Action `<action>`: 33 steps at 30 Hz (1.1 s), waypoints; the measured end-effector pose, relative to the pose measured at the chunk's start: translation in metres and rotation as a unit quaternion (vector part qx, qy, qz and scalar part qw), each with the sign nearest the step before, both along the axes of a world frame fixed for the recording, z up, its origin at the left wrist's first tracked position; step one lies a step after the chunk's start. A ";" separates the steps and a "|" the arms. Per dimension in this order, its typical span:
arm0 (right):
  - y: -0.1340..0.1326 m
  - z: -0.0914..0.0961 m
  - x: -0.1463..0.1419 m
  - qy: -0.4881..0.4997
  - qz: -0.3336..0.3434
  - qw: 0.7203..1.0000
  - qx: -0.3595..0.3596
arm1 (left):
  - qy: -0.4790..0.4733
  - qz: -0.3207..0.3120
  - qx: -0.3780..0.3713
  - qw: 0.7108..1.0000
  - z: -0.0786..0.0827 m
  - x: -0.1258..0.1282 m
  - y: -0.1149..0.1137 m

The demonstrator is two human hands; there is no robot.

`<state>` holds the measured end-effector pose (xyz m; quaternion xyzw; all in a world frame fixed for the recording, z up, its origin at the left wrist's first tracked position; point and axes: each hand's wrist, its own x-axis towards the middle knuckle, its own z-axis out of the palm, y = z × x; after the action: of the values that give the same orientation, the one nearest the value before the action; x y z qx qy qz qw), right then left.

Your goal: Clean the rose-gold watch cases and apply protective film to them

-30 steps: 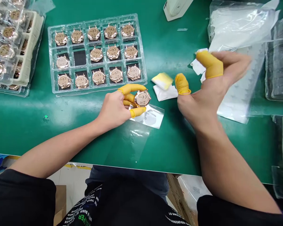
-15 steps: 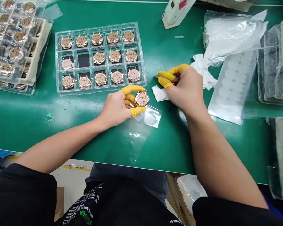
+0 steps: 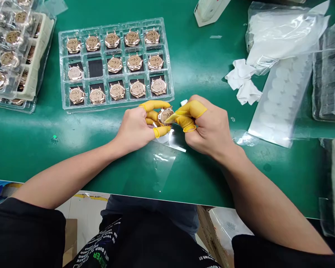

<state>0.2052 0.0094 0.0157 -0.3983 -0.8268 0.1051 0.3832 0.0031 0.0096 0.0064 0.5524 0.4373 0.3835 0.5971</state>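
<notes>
Yellow finger cots cover several fingertips of both hands. My left hand [image 3: 139, 124] grips a rose-gold watch case [image 3: 163, 114] by its edges, with its marked back facing up. My right hand [image 3: 205, 123] pinches a flat yellow scraper [image 3: 171, 118], whose tip rests on or just over the case back. Under the hands lies a clear film sheet [image 3: 174, 143], partly hidden. Behind them sits a clear plastic tray [image 3: 117, 102] of watch cases, backs up, with one compartment in the middle row showing only its black pad [image 3: 95, 68].
Stacked trays of watch cases [image 3: 8, 59] stand at the left. Crumpled white paper [image 3: 244, 80], a sheet of round clear stickers [image 3: 276, 100] and a plastic bag [image 3: 279, 33] lie at the right. A white box [image 3: 209, 11] stands at the back.
My right hand has moved left and down from beside the white paper, bringing the yellow scraper to the watch case. My left hand keeps its hold on the case. The view has shifted slightly.
</notes>
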 end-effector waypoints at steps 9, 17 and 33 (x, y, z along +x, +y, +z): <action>-0.006 0.003 -0.002 0.032 -0.051 0.998 -0.036 | 0.004 -0.003 0.008 1.000 0.001 -0.001 0.000; -0.006 0.004 0.000 -0.038 0.009 0.999 0.024 | -0.007 0.003 0.006 1.000 -0.003 -0.001 0.001; -0.004 0.003 0.000 0.129 -0.016 0.961 -0.244 | 0.038 -0.015 0.058 0.997 -0.003 -0.004 0.000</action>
<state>0.2050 0.0056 0.0189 -0.4761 -0.7130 0.3479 0.3794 -0.0010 0.0092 0.0039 0.6068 0.4280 0.3784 0.5526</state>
